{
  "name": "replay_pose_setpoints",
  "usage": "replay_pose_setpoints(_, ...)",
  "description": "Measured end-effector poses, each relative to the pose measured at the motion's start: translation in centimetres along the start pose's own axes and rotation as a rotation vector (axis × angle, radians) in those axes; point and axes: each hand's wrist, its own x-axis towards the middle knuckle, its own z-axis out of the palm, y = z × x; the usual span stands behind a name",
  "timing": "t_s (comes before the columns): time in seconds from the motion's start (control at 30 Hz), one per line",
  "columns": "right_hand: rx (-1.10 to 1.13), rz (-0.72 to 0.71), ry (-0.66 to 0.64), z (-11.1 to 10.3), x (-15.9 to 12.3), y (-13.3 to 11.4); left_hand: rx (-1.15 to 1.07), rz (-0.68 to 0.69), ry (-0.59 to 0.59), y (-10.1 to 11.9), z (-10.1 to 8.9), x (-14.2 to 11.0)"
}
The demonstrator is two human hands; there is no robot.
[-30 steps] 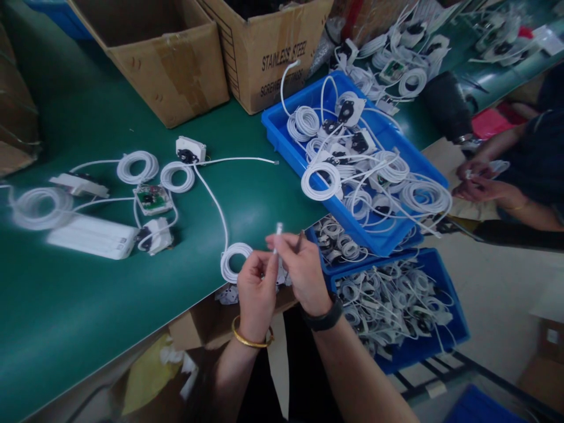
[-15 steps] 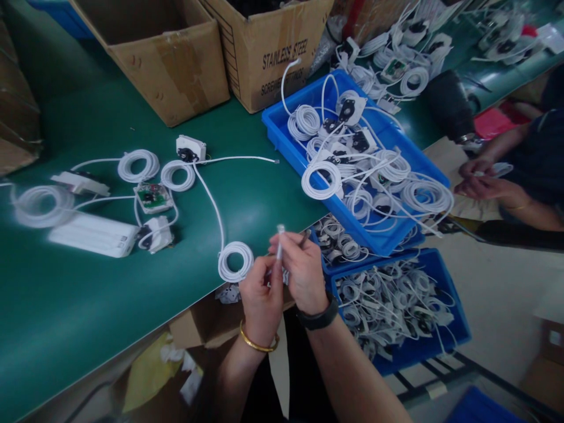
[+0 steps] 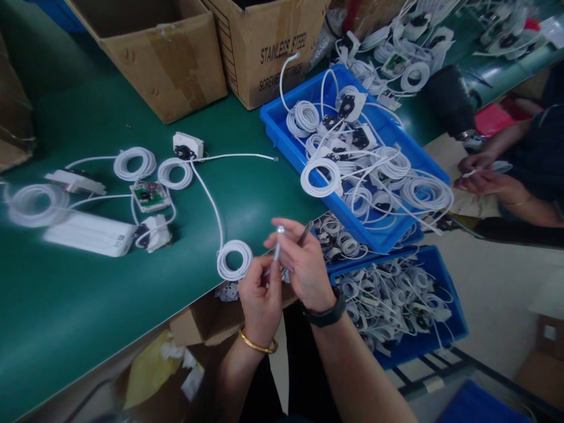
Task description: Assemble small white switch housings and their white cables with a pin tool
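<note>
My left hand (image 3: 259,296), with a gold bangle, is closed around a thin white cable end (image 3: 277,244) that points upward. My right hand (image 3: 304,267), with a black wristband, is closed too, pinching the cable tip and gripping a slim dark tool (image 3: 305,233). Both hands meet just off the front edge of the green table (image 3: 88,294). The cable runs back to a small white coil (image 3: 234,259) lying on the table, then on to a white module (image 3: 188,147).
A blue tray (image 3: 282,132) of coiled white cables sits right of centre, with two more blue bins (image 3: 440,276) below it. Cardboard boxes (image 3: 176,64) stand at the back. Loose coils, a green circuit board (image 3: 150,195) and a white block (image 3: 90,234) lie at left. Another person's hands (image 3: 482,176) work at right.
My hands have shifted slightly; the right fingers have moved up to the cable tip. The view has tilted a little. The other person's hands moved slightly.
</note>
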Motion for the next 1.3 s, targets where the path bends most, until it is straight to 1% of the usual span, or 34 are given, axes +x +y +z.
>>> replay_pose_setpoints(0.07, -0.034, -0.037, 0.006, -0.1, 0.0, 0.2, 0.028, 0.001, 0.002, 0.0, 0.0, 0.0)
replay_pose_setpoints(0.23, -0.105, -0.111, 0.028, -0.4, -0.1, 0.7, 0.084, 0.074, 0.015, 0.1, 0.0, 0.2)
replay_pose_setpoints(0.53, -0.089, -0.159, 0.111, -0.4, -0.1, 1.1, 0.17, 0.118, 0.007, 0.7, 0.1, 0.2)
replay_pose_setpoints(0.6, -0.091, -0.158, 0.095, -0.5, -0.1, 1.1, 0.179, 0.126, 0.009, 0.7, 0.1, 0.3)
replay_pose_setpoints(0.77, -0.14, -0.141, 0.003, -0.7, -0.1, 0.8, 0.214, 0.144, 0.031, 0.7, 0.2, 0.5)
replay_pose_setpoints(0.9, -0.091, -0.094, -0.039, -0.9, -0.1, 0.6, 0.217, 0.133, 0.03, 0.7, 0.2, 0.4)
replay_pose_setpoints(0.97, -0.064, -0.098, -0.03, -0.8, -0.1, 0.6, 0.218, 0.129, 0.032, 0.7, 0.3, 0.3)
replay_pose_setpoints(1.07, -0.052, -0.116, 0.035, -0.5, 0.0, 0.7, 0.197, 0.119, 0.026, 0.6, 0.4, 0.2)
replay_pose_setpoints(1.17, -0.071, -0.111, 0.106, -0.3, 0.1, 0.8, 0.158, 0.07, 0.002, 0.6, 0.3, 0.3)
replay_pose_setpoints(1.23, -0.095, -0.101, 0.088, -0.4, 0.2, 0.6, 0.131, 0.031, -0.009, 0.8, 0.1, 0.5)
replay_pose_setpoints(1.3, -0.116, -0.066, 0.031, -0.7, 0.2, 0.5, 0.116, 0.007, -0.001, 1.0, -0.2, 0.8)
